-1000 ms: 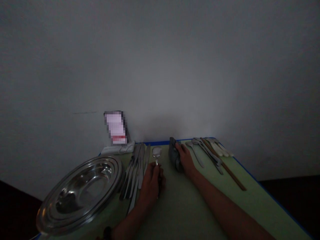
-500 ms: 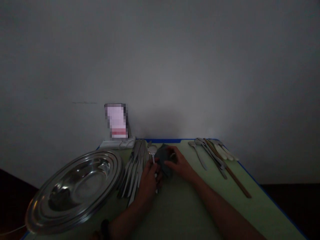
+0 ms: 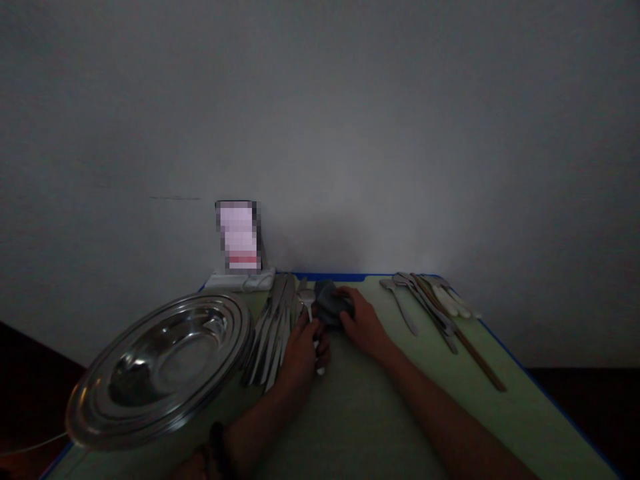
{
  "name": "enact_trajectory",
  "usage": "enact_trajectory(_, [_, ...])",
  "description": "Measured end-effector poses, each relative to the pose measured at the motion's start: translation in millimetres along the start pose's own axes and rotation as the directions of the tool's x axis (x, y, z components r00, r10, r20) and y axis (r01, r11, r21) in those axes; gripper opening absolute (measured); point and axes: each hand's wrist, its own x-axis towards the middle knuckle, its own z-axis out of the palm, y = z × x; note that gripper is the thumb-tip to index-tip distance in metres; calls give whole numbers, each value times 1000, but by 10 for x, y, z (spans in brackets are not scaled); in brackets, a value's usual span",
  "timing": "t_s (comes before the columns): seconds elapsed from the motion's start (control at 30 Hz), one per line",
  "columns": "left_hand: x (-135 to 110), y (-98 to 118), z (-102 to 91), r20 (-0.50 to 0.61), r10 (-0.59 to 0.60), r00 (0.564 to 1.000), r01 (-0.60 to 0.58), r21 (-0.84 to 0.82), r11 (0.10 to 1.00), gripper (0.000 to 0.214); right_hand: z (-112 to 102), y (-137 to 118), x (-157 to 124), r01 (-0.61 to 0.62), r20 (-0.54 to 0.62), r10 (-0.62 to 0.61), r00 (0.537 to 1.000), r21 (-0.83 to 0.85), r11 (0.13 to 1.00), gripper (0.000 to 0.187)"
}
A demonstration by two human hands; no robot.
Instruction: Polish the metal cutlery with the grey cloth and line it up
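Note:
My left hand (image 3: 305,343) is closed around the handle of a metal spoon (image 3: 307,295), whose bowl points away from me. The handle's end sticks out below my fingers. Just to the right, my right hand (image 3: 361,319) grips a dark grey cloth (image 3: 330,305), bunched up beside the spoon's bowl. Whether the cloth touches the spoon I cannot tell. Close by on the left lies a pile of metal knives (image 3: 273,333), partly hidden by my left hand and forearm.
Stacked wide steel dishes (image 3: 235,310) stand at the left. A phone (image 3: 241,233) leans on the wall above a white power strip (image 3: 225,281). On the right lie a spoon (image 3: 400,307), more metal cutlery (image 3: 430,313), wooden chopsticks (image 3: 477,357) and white-handled utensils (image 3: 453,303).
The cloth has shifted a little and now sits bunched under my right hand, more apart from the spoon. My left hand keeps the spoon. The whole view has moved slightly.

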Motion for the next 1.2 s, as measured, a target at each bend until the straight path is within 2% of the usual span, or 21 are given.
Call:
enact_trajectory(0.13, [15,-9,-5,6,1,1000,-1,-1,1000,30,39,-23,-16,25,-35,-27,999,-63,998,50])
enact_trajectory(0.37, [10,-16,6,7,-7,1000,8,-19,1000,31,14,-4,26,-54,-85,62,994,93,994,21])
enact_trajectory(0.57, [-33,18,17,60,-24,998,22,32,999,40,-99,0,60,-183,-200,251,947,305,935,26])
enact_trajectory(0.7, [-21,-7,-6,57,-18,998,12,91,996,39,-150,79,59,-245,-187,395,899,534,809,29])
enact_trajectory(0.87, [10,-52,-54,60,36,998,-43,116,992,36,-172,169,86,-257,-66,500,864,796,549,28])
enact_trajectory(0.97, [-28,-39,-48,116,82,990,-99,154,983,38,-185,188,106,-247,-24,536,844,869,428,27])
enact_trajectory(1.1, [-102,4,-6,191,130,973,-173,228,958,37,-220,133,112,-259,36,567,823,912,317,23])
enact_trajectory(1.2, [-129,31,12,182,89,979,-143,312,939,31,-267,24,89,-317,173,499,849,923,220,24])
